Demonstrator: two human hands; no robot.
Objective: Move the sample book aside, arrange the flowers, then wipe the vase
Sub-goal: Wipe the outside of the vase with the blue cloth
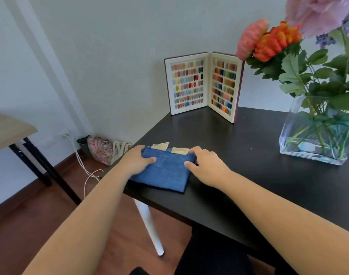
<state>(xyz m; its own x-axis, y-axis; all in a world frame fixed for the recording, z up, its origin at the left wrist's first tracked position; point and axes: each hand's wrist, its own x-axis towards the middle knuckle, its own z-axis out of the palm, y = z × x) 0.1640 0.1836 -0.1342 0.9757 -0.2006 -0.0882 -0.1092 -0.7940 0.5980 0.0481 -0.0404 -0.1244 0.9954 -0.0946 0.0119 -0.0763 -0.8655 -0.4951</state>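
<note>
A folded blue cloth (165,171) lies near the left corner of the black table (259,175). My left hand (137,158) holds its left edge and my right hand (204,164) holds its right edge, thumbs on top. The sample book (204,85) stands open and upright at the table's far edge, showing rows of coloured nail chips. A clear glass vase (316,133) with water stands at the right, holding orange, pink and purple flowers (276,39) with green leaves.
Two beige tags (170,148) stick out from behind the cloth. Left of the table, a wooden desk (9,129) with black legs stands by the wall. Bags (102,149) and a white cable (80,161) lie on the wooden floor.
</note>
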